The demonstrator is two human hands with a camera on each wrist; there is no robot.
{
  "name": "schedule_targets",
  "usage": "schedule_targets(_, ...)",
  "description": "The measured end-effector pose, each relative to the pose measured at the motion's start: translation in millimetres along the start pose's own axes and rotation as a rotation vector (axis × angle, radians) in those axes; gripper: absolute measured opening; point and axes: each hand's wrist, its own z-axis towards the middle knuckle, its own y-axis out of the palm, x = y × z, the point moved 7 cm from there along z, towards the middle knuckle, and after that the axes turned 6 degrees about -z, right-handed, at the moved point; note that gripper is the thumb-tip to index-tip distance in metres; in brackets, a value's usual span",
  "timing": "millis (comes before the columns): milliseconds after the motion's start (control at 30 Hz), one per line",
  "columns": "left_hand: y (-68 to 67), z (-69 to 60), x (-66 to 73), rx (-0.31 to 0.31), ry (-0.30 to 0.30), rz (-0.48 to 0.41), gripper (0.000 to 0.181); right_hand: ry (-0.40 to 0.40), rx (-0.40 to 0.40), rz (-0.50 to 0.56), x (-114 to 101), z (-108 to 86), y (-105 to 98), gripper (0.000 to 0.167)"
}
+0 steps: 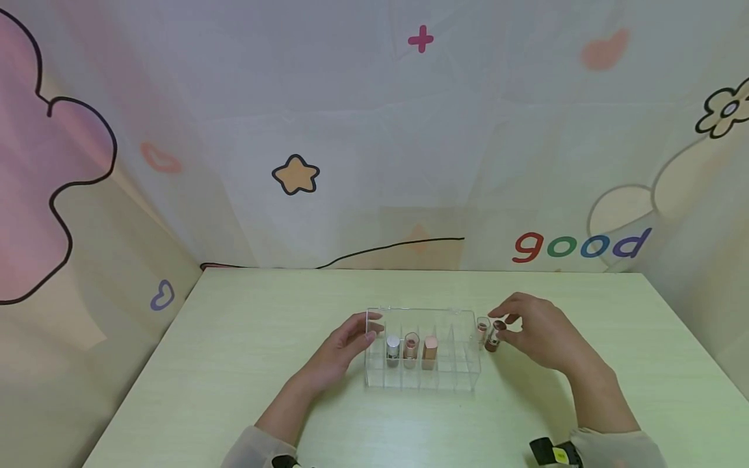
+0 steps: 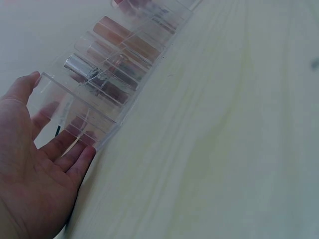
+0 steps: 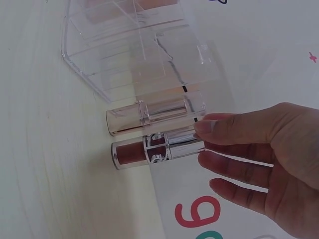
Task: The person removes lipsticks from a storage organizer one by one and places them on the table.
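Note:
A clear divided organizer [image 1: 421, 380] stands on the table, holding a silver-topped lipstick [image 1: 393, 351], a clear-capped pinkish lipstick [image 1: 411, 350] and a rose-gold lipstick [image 1: 430, 352] in neighbouring compartments. My left hand [image 1: 348, 344] grips its left end, some fingers showing through the plastic in the left wrist view. Just off the right end, my right hand [image 1: 541, 331] pinches a dark red-brown lipstick [image 3: 159, 149] by its silver end between thumb and fingers. That lipstick is slightly tilted, its clear cap lower. Between it and the organizer stands a pale pink clear-cased lipstick [image 3: 149, 117].
The pale wooden table [image 1: 263, 312] reaches back to a printed cloth backdrop [image 1: 351, 130] with a star and the word "good". Dark straps [image 1: 556, 453] sit at both sleeve cuffs.

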Motion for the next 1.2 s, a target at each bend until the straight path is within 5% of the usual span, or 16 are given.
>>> schedule_targets(1200,0.1,1.6,-0.5,-0.014,0.014,-0.024,0.047,-0.105,0.087,-0.016,-34,-8.5,-23,0.031)
